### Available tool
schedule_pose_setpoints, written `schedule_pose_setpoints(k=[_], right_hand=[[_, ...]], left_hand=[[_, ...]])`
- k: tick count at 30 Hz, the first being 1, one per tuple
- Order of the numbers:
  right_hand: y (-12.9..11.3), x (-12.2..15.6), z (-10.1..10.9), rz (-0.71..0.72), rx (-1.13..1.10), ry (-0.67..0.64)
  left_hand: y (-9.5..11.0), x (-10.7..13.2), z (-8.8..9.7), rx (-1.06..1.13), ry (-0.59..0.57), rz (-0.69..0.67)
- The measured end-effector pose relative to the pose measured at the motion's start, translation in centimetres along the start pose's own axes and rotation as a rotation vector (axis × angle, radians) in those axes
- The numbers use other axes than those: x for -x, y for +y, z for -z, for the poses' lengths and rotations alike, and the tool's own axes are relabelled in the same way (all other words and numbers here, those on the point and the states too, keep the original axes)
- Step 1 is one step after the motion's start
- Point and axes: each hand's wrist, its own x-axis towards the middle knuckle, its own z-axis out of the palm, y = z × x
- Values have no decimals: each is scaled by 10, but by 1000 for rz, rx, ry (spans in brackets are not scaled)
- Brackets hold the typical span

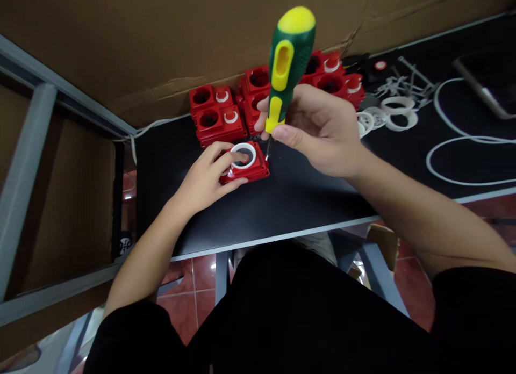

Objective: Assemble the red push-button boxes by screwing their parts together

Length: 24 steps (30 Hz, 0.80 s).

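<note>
My right hand (pixel 322 128) is closed round the lower part of a green and yellow screwdriver (pixel 301 54). Its handle points up, and the thin shaft slants down to the right corner of a red plastic housing (pixel 257 172). A shiny spot, perhaps a screw, shows at the tip. My left hand (pixel 209 175) grips this housing on the black tabletop, thumb along the near side. One finger reaches into the white ring (pixel 255 155) on top, touching the dark centre. The housing's left end is hidden under my hand.
More red housings (pixel 220 128) stand in stacks along the cardboard wall (pixel 169 41). To the right lie white rings (pixel 399 120), white plastic pieces (pixel 391 88), a looped white cable (pixel 433 156) and a dark phone-like device (pixel 484 89). A grey metal frame (pixel 28 164) rises at left.
</note>
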Motion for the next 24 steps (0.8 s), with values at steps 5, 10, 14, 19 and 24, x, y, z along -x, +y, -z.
schedule_pose_setpoints(k=[5,10,14,19,24], right_hand=[[-12,-1,18,58,116,73],[-30,9,56,210,225,274],[-45,13,95,310,323,558],[-39,28,150,303,324,705],[29,60,197,253,329,766]], left_hand=[[-1,-1,0,-32,-17,53],[-1,-2,-1,-36,-16,55],[-1,-2,-2,-38,-9,43],[-1,-2,-1,-30,-18,52],[0,-3,-1,-38,-14,56]])
